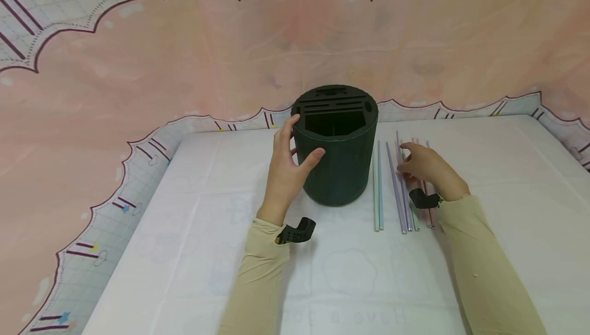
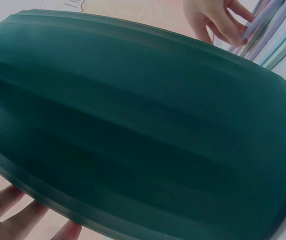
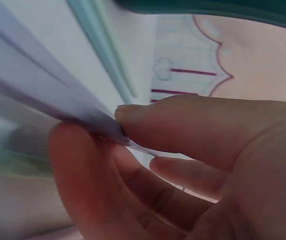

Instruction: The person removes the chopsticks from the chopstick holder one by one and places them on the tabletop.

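Observation:
A dark green knife block [image 1: 336,171], round with slots and a larger opening in its top, stands upright on the white table. My left hand [image 1: 288,171] grips its left side, thumb on the front and fingers around the far side; its green wall [image 2: 132,125] fills most of the left wrist view. My right hand [image 1: 426,166] is over a row of thin pastel chopsticks to the right of the block. In the right wrist view, its thumb and a finger pinch a purple chopstick [image 3: 57,95]. Another purple chopstick [image 1: 396,191] lies just left of it.
A green chopstick [image 1: 376,191] and a blue chopstick [image 1: 380,191] lie close beside the block. Pink chopsticks [image 1: 428,217] lie partly hidden under my right hand. A peach cloth [image 1: 230,58] with a scalloped border hangs behind the table [image 1: 221,284].

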A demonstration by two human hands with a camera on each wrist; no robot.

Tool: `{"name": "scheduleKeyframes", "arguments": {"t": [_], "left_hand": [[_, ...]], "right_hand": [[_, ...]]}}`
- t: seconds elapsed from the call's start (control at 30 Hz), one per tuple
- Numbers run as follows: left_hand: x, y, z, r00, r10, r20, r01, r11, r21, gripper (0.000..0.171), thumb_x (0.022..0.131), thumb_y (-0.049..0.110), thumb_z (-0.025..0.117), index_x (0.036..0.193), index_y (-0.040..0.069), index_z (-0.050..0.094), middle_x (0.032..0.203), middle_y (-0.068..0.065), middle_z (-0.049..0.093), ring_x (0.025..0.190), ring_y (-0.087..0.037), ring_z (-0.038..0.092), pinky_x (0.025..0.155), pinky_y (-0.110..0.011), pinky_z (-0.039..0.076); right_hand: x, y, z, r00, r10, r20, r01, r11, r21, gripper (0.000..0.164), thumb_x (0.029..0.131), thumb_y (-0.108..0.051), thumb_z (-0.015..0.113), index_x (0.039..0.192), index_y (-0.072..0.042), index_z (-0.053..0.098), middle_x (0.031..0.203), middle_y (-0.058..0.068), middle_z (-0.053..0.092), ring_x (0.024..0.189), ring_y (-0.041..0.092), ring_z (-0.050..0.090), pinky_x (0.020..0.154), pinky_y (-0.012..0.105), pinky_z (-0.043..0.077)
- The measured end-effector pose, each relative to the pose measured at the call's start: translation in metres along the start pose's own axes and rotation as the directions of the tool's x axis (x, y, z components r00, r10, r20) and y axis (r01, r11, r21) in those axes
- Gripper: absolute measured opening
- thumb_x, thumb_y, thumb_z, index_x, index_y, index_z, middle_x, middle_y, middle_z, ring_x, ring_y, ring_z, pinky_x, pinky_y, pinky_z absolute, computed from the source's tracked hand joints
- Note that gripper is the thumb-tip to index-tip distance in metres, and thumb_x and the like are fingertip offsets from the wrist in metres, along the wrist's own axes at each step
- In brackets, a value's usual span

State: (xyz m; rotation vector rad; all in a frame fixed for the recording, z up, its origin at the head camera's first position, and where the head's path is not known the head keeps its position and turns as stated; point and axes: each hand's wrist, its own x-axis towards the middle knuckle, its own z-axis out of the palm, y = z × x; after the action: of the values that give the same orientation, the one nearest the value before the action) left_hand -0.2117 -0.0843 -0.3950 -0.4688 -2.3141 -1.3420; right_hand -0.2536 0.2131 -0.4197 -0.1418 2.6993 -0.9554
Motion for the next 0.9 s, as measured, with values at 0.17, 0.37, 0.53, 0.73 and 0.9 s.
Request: {"name": "scheduleKeyframes", "arguments": {"t": [0.17, 0.37, 0.53, 0.73, 0.9], "left_hand": [[0.000, 0.000, 0.000, 1.000, -0.005, 0.002, 0.005, 1.000, 0.007, 0.071, 0.077, 0.058, 0.055, 0.135, 0.048, 0.016, 0.138, 0.011, 0.025, 0.123, -0.010, 0.030, 0.092, -0.038, 0.040], [0.000, -0.001, -0.001, 1.000, -0.010, -0.005, 0.011, 1.000, 0.017, 0.071, 0.077, 0.060, 0.055, 0.135, 0.048, 0.016, 0.138, 0.010, 0.025, 0.123, -0.010, 0.030, 0.092, -0.035, 0.040], [-0.001, -0.003, -0.005, 1.000, -0.016, -0.008, 0.016, 1.000, 0.014, 0.071, 0.077, 0.059, 0.055, 0.135, 0.048, 0.017, 0.137, 0.009, 0.025, 0.123, -0.011, 0.031, 0.092, -0.037, 0.040], [-0.005, -0.006, -0.005, 1.000, -0.022, -0.005, 0.022, 1.000, 0.017, 0.071, 0.077, 0.057, 0.056, 0.135, 0.047, 0.016, 0.138, 0.009, 0.025, 0.124, -0.010, 0.030, 0.092, -0.036, 0.040], [-0.008, -0.004, -0.005, 0.999, -0.044, 0.008, 0.044, 0.999, 0.026, 0.072, 0.077, 0.060, 0.055, 0.135, 0.048, 0.016, 0.138, 0.010, 0.025, 0.124, -0.011, 0.030, 0.093, -0.038, 0.038]], "right_hand": [[0.005, 0.003, 0.007, 1.000, -0.002, -0.018, 0.001, 0.997, -0.082, 0.065, 0.082, -0.009, 0.058, 0.134, 0.008, 0.024, 0.093, 0.021, 0.058, 0.057, 0.015, 0.058, 0.068, 0.039, 0.046], [0.007, -0.001, 0.012, 0.999, -0.002, -0.035, -0.002, 0.993, -0.121, 0.061, 0.081, -0.005, 0.057, 0.133, 0.008, 0.027, 0.081, 0.015, 0.059, 0.054, 0.015, 0.057, 0.070, 0.040, 0.043], [0.010, -0.003, 0.020, 0.998, -0.013, -0.059, 0.004, 0.988, -0.154, 0.057, 0.080, -0.002, 0.055, 0.130, 0.007, 0.032, 0.077, 0.012, 0.058, 0.056, 0.017, 0.054, 0.069, 0.039, 0.040], [0.013, -0.002, 0.024, 0.998, 0.002, -0.060, -0.012, 0.984, -0.176, 0.051, 0.081, -0.004, 0.058, 0.127, 0.006, 0.038, 0.083, 0.014, 0.058, 0.059, 0.018, 0.054, 0.069, 0.039, 0.040], [0.007, -0.008, 0.019, 0.998, -0.048, -0.049, 0.039, 0.984, -0.175, 0.049, 0.086, -0.009, 0.056, 0.130, 0.003, 0.037, 0.091, 0.018, 0.056, 0.060, 0.018, 0.055, 0.066, 0.038, 0.043]]}}
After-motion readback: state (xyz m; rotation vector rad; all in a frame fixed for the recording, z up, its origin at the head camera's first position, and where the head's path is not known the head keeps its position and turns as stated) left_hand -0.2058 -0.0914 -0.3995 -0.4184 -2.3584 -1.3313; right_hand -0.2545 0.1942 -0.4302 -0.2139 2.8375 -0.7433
